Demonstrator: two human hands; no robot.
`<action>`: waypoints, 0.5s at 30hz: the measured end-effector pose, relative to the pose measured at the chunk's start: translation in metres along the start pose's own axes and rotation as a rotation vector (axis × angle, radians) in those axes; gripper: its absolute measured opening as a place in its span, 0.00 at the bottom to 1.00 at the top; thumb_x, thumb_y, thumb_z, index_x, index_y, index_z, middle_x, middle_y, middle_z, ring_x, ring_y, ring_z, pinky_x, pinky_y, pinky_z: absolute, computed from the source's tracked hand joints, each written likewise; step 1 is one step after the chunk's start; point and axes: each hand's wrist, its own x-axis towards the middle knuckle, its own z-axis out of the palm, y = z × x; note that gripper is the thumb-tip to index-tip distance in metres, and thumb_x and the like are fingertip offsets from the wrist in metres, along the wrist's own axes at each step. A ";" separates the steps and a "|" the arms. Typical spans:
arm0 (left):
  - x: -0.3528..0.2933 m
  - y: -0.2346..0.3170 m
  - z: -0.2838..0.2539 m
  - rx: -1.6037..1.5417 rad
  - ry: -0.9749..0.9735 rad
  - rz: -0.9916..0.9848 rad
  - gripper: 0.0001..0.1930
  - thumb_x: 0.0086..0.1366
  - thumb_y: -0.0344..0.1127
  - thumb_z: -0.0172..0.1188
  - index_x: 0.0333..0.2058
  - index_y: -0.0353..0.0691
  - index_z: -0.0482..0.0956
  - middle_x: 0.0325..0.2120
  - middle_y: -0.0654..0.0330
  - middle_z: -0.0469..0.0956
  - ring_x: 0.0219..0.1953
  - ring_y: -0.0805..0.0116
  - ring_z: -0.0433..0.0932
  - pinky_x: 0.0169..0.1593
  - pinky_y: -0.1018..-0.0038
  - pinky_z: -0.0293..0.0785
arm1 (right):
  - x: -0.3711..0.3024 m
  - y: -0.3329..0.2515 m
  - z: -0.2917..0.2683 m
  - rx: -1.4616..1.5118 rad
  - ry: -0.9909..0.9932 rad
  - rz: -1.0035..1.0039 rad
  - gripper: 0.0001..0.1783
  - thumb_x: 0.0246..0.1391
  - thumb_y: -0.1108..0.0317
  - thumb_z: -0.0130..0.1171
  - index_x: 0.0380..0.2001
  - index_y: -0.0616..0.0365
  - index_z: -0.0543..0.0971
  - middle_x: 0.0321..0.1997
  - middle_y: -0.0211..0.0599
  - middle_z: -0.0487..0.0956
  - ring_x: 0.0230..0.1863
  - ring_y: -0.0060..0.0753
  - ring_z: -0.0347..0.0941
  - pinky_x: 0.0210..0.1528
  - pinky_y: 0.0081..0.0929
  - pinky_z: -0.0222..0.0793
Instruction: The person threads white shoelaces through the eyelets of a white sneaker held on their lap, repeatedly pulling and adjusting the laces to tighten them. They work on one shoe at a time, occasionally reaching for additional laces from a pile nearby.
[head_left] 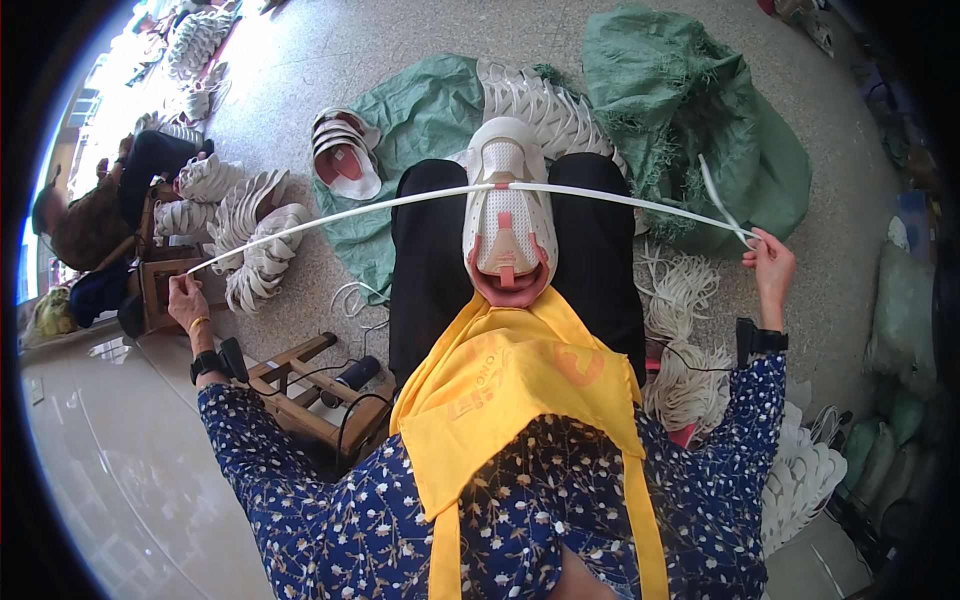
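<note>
A white shoe (510, 150) with pinkish trim rests between my knees, its toe pointing away from me and its pink-lined heel opening towards my body. A flat white shoelace (400, 199) passes through the shoe's front and stretches out to both sides. My left hand (186, 300) pinches one end far out to the left. Out to the right, my right hand (770, 268) pinches the other side, and the lace's loose tail stands up past the fingers. Both arms are spread wide, and the lace bows slightly.
Green woven sacks (700, 130) lie ahead, with a row of white shoe uppers (540, 105) on one. More stacked uppers (265, 260) stand left, near another person (95, 220). Bundles of white laces (685, 295) lie right of my leg. A wooden stool (310, 350) stands at left.
</note>
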 end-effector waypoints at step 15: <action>0.010 -0.045 -0.042 0.047 -0.007 -0.075 0.11 0.74 0.43 0.59 0.37 0.42 0.78 0.26 0.63 0.84 0.30 0.68 0.84 0.37 0.68 0.77 | 0.019 0.031 -0.082 -0.338 0.073 0.114 0.15 0.67 0.76 0.51 0.51 0.64 0.84 0.35 0.41 0.86 0.23 0.26 0.80 0.26 0.24 0.80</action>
